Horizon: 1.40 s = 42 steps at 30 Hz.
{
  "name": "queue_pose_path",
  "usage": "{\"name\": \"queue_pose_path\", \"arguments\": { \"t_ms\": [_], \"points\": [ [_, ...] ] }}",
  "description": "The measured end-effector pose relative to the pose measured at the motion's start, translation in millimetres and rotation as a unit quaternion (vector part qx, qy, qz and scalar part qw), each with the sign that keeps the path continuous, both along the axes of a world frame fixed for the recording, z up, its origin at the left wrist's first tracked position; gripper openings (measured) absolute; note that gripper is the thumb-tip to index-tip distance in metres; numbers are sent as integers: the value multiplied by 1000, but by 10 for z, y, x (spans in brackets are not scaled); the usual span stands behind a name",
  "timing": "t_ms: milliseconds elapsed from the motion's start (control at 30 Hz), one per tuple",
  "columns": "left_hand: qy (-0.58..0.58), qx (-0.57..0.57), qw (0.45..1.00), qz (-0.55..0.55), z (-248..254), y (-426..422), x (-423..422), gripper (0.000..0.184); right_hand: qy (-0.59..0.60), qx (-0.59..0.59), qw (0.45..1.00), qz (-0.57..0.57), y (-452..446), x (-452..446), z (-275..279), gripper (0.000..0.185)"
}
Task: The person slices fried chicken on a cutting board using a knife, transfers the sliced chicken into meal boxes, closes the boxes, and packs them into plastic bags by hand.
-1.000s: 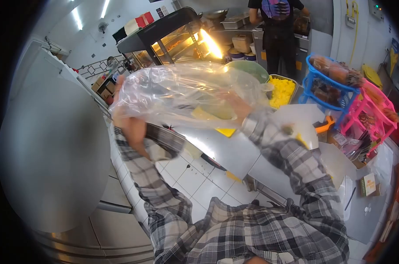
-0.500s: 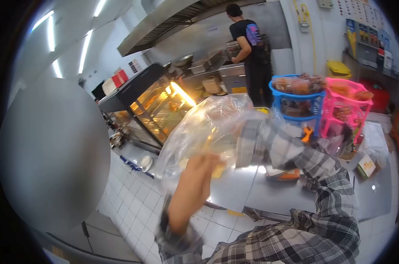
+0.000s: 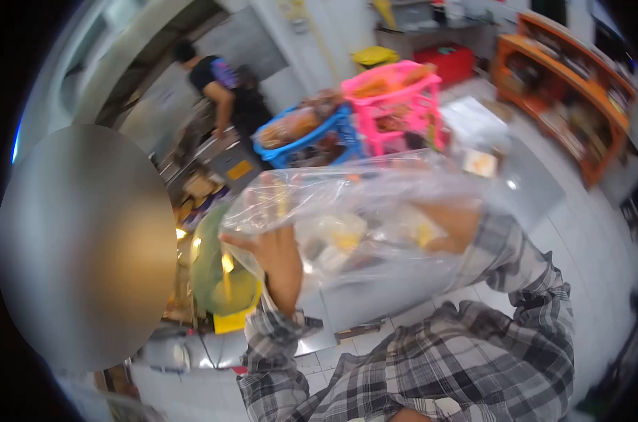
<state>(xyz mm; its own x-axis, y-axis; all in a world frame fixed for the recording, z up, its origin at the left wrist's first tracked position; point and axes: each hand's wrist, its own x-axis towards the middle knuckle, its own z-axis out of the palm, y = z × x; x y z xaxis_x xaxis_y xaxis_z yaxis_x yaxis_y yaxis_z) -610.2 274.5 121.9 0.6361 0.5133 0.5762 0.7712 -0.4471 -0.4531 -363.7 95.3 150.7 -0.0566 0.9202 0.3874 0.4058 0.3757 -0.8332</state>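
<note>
A large clear plastic bag (image 3: 396, 260) stretches between my hands above the metal table. Inside it lie whitish packets with yellow patches (image 3: 343, 235); blur hides what they are. My left hand (image 3: 280, 264) is at the bag's left end, its fingers stretched up and apart behind a layer of the film, the thumb pointing left. At the right end, my right hand (image 3: 456, 225) shows through the plastic, fingers curled on the bag beside another yellow-and-white patch. I cannot tell whether that hand is inside the bag or behind it.
A blue basket (image 3: 276, 151) and a pink basket rack (image 3: 364, 119) with bagged goods stand beyond the bag. A green, dome-shaped thing (image 3: 213, 264) is at the left. A co-worker (image 3: 224, 84) stands farther back. An orange shelf (image 3: 572, 105) is at the right.
My view has swung right. The bag, earlier puffed up, now stretches sideways between my hands. My left hand's fingers have spread, and my right hand now shows through the plastic.
</note>
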Motion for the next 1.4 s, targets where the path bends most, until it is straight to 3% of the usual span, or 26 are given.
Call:
{"name": "queue_pose_path", "arguments": {
  "t_ms": [100, 233, 333, 467, 633, 767, 833, 867, 933, 967, 1067, 1133, 1233, 1300, 1400],
  "points": [
    [7, -111, 969, -219, -325, -521, 518, 79, 7, -61, 990, -124, -722, 375, -114, 46],
    [206, -152, 896, -363, -952, -1132, 1329, 57, 30, -161, 938, -305, -1712, 696, -436, 47],
    [125, -202, 862, -447, -1438, -1501, 1980, 42, 50, -213, 889, -402, -2207, 936, -703, 48],
    [122, -242, 850, -452, -1753, -1746, 2872, 37, 14, -230, 852, -469, -2301, 1651, -1005, 49],
    [98, -334, 830, -436, -1540, -2389, 3900, 25, -81, -246, 849, -461, -2207, 3160, -1155, 50],
    [100, -203, 867, -443, -1682, -2503, 4664, 18, -148, -272, 867, -392, -1669, 4082, -1569, 51],
    [167, -120, 889, -409, -2078, -2374, 5119, 17, -178, -292, 870, -355, -1406, 4333, -1839, 52],
    [185, -169, 884, -395, -2421, -2294, 5295, 17, -192, -300, 870, -340, -1274, 4416, -1974, 52],
    [216, -263, 866, -365, -3079, -2123, 5608, 24, -221, -323, 862, -323, -1129, 4534, -2163, 53],
    [200, -316, 867, -330, -3211, -2079, 5683, 36, -233, -342, 850, -325, -1101, 4581, -2248, 53],
    [160, -431, 854, -245, -3276, -2052, 5789, 77, -255, -425, 799, -341, -1184, 4580, -2376, 54],
    [150, -455, 849, -222, -2930, -2104, 5759, 106, -274, -447, 779, -344, -1250, 4597, -2436, 55],
    [181, -511, 814, -208, -2893, -2010, 5851, 112, -312, -419, 781, -342, -1324, 4690, -2521, 56],
    [174, -499, 823, -209, -2828, -1940, 5877, 115, -335, -399, 784, -338, -1374, 4717, -2592, 57],
    [210, -495, 816, -212, -2844, -1754, 5917, 117, -155, -356, 856, -342, -1453, 4737, -2697, 59]
  ]
}}
